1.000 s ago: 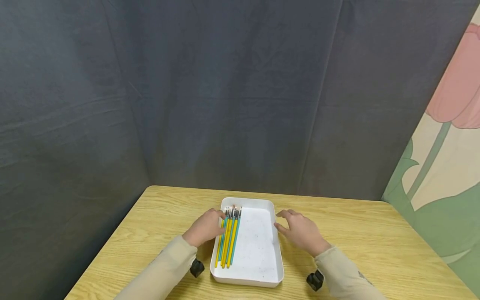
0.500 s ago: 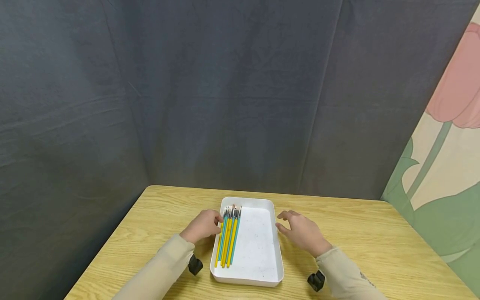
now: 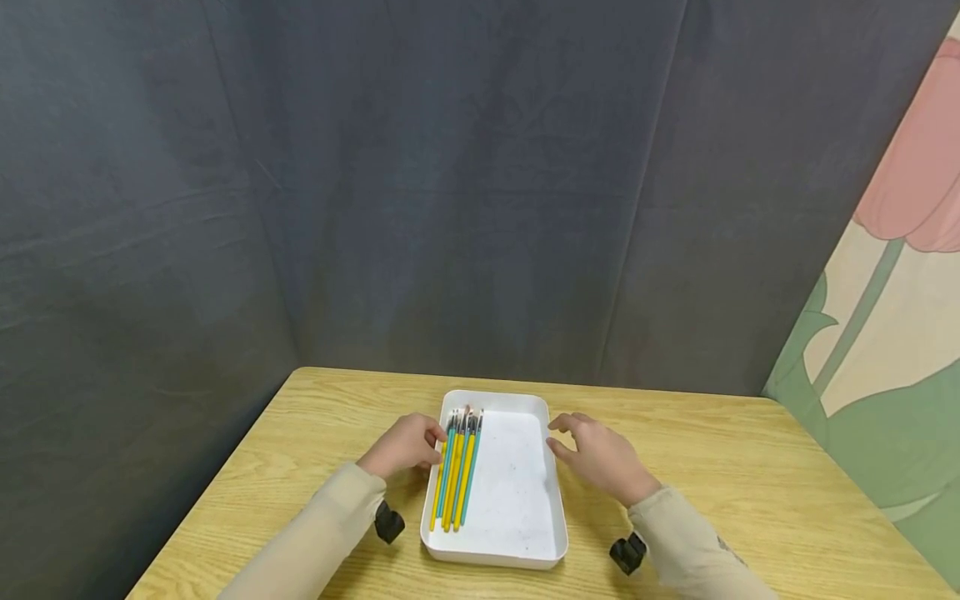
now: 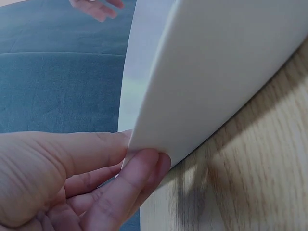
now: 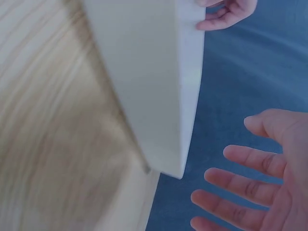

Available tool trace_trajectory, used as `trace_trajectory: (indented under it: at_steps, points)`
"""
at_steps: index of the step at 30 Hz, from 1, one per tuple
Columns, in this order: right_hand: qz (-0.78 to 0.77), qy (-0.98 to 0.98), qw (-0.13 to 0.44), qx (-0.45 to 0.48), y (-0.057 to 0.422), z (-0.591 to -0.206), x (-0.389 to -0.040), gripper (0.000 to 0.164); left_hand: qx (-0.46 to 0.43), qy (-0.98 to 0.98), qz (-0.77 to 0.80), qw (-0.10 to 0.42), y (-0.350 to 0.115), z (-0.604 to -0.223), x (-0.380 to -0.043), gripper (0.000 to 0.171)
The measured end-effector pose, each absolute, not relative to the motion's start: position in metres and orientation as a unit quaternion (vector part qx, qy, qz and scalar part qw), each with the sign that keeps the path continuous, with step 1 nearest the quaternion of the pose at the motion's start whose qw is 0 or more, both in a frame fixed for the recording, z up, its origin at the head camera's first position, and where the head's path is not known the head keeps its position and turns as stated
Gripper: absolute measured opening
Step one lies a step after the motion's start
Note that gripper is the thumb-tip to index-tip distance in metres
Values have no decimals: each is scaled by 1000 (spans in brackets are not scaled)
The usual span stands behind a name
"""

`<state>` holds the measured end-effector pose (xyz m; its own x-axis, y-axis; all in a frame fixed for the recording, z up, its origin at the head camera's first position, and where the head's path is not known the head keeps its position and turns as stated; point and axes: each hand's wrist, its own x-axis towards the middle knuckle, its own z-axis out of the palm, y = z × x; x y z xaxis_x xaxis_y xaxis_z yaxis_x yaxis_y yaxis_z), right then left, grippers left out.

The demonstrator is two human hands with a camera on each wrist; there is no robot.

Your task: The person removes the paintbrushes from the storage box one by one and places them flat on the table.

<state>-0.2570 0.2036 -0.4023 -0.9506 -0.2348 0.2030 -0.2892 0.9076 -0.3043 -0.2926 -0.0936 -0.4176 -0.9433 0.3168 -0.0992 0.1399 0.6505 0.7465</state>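
Observation:
A white rectangular tray (image 3: 517, 492) lies on the table, and several paintbrushes (image 3: 455, 475) with yellow and teal handles lie side by side along its left part, bristles at the far end. My left hand (image 3: 406, 444) is at the tray's left side; in the left wrist view its thumb is on the rim and its curled fingers are against the outer wall, pinching it. By the right rim, my right hand (image 3: 602, 457) has its fingers spread. The right wrist view shows those fingers (image 5: 248, 187) apart from the tray, holding nothing.
A wood-grain table (image 3: 720, 467) extends on both sides of the tray. Dark grey cloth (image 3: 465, 192) hangs behind it and at the left. On the right is a wall panel with a painted pink tulip (image 3: 918, 158).
My left hand has drawn slightly left, off the brushes and onto the tray's rim. My right hand stays by the right rim with little movement. The brushes and tray look unmoved.

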Motion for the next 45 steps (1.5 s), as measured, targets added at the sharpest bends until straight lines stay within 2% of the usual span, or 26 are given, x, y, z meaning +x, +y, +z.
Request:
trace_trajectory:
  at_steps: [12, 22, 27, 33, 45]
  points:
    - [328, -934, 11, 138, 175, -365, -264, 18, 108, 898, 411, 120, -94, -417, -293, 26]
    - [440, -888, -11, 133, 147, -356, -278, 16, 103, 901, 404, 119, -93, -416, -293, 25]
    - [489, -864, -31, 118, 131, -363, -288, 18, 99, 903, 401, 122, -93, -417, -295, 24]
    - [516, -847, -86, 96, 114, -379, -299, 15, 104, 905, 394, 122, -93, -418, -297, 25]
    - [546, -823, -157, 2, 102, -413, -316, 21, 109, 908, 388, 115, -93, -419, -297, 25]
